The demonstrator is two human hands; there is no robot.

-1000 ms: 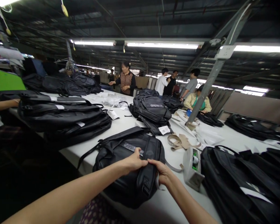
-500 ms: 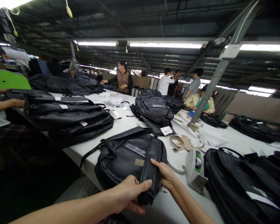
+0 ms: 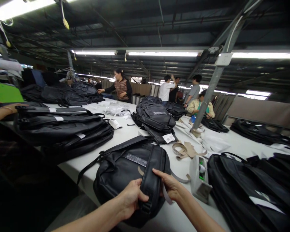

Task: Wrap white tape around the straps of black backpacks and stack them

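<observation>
Currently, a black backpack [image 3: 118,175] is being held at the near edge of the white table [image 3: 181,222], where it is lying with its straps facing up. Its padded shoulder strap [image 3: 151,170] is being gripped from both sides. By the left hand [image 3: 131,199], the strap's lower end is being pinched, the thumb being pressed on top near the buckle and the fingers being partly hidden beneath. By the right hand [image 3: 171,186], the outer edge is being clasped, the thumb being laid over the upper face and the fingers being tucked under; how tightly cannot be told. A pale strip [image 3: 166,195] is hanging just beside the right fingers. On the back panel, a shiny film-covered band [image 3: 136,159] is being shown, and a small tan piece [image 3: 140,170] is being partly covered by the strap. To the right, a white dispenser [image 3: 197,180] is being flanked by stacked black bags [image 3: 241,183]. Beyond the backpack, curled tan tape [image 3: 181,150] is lying on the table.
</observation>
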